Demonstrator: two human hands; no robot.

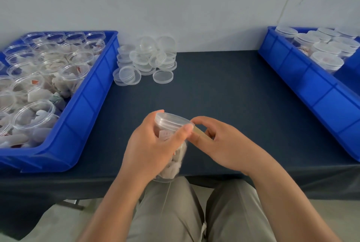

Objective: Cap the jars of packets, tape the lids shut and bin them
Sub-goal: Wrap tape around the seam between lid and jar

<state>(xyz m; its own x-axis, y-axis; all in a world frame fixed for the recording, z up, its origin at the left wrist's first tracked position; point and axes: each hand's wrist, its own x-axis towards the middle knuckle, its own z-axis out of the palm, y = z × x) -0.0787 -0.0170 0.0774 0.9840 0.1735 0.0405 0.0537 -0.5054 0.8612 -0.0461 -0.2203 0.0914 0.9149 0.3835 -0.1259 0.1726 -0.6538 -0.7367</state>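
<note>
Your left grip (pixel 148 144) is curled round a capped jar (pixel 176 155) at the surface's near edge; your right grip (pixel 220 144) pinches tape (pixel 200 132) against its lid (pixel 171 120). Some sealed jars (pixel 327 55) sit in the right-edge bin (pixel 311 90); many open jars (pixel 48 66) wait in the left-edge bin (pixel 93 95)

No text, label, brand or number can be read. The packets (pixel 166 135) in the held jar (pixel 180 157) and in the left bin (pixel 87 109) show small reddish print, too blurred to make out.
</note>
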